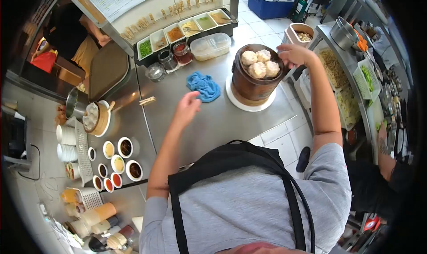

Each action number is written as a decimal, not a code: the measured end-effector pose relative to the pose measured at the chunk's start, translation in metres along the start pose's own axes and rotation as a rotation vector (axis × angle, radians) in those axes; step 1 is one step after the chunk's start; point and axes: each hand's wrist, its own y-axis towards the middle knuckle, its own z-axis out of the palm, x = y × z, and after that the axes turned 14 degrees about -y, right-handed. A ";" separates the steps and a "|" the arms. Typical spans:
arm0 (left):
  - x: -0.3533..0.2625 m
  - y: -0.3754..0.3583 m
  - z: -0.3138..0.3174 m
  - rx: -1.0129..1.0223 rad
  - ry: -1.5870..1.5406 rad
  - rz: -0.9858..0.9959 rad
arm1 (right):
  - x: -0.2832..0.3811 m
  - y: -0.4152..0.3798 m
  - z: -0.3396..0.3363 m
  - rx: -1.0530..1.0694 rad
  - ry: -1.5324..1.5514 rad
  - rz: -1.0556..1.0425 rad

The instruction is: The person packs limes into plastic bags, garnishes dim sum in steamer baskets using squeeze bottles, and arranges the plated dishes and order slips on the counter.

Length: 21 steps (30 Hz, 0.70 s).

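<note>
A stack of brown bamboo steamers [254,87] stands upright on a white plate [268,104] at the right of the steel counter. Several pale, pleated dumplings [257,70] sit in its open top. My right hand [297,55] is at the steamer's right rim, fingers curled around the edge; part of that grip is hidden. My left hand [188,106] hovers above the counter with nothing in it, fingers loosely apart. Just beyond it lies a crumpled blue cloth [203,86]. A wooden clothes peg [147,101] rests to its left.
Behind are a topping rack [184,31], glass jars [167,59] and a clear plastic tub [210,46]. On the left stand sauce bowls [125,147] and another steamer [97,119] on a plate. Other people work at the far left and the right, beside an ingredient shelf [351,72].
</note>
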 end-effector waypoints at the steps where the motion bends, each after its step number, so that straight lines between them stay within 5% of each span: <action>1: 0.014 0.012 0.019 0.029 0.004 -0.043 | 0.001 0.000 0.001 0.133 0.093 -0.018; 6: 0.014 0.043 0.064 0.027 -0.083 -0.105 | 0.006 0.014 0.009 0.075 -0.020 -0.132; 14: -0.081 0.023 0.070 0.009 -0.356 0.030 | 0.090 -0.009 -0.042 -0.042 -0.234 -0.382; 17: -0.099 0.001 0.054 -0.106 -0.365 0.027 | 0.122 -0.003 -0.025 -0.062 -0.245 -0.520; 20: -0.076 -0.017 0.025 -0.254 -0.355 -0.018 | 0.131 0.006 -0.007 0.140 -0.006 -0.618; 21: -0.068 -0.024 0.016 -0.303 -0.340 -0.041 | 0.121 0.022 -0.001 0.025 -0.055 -0.682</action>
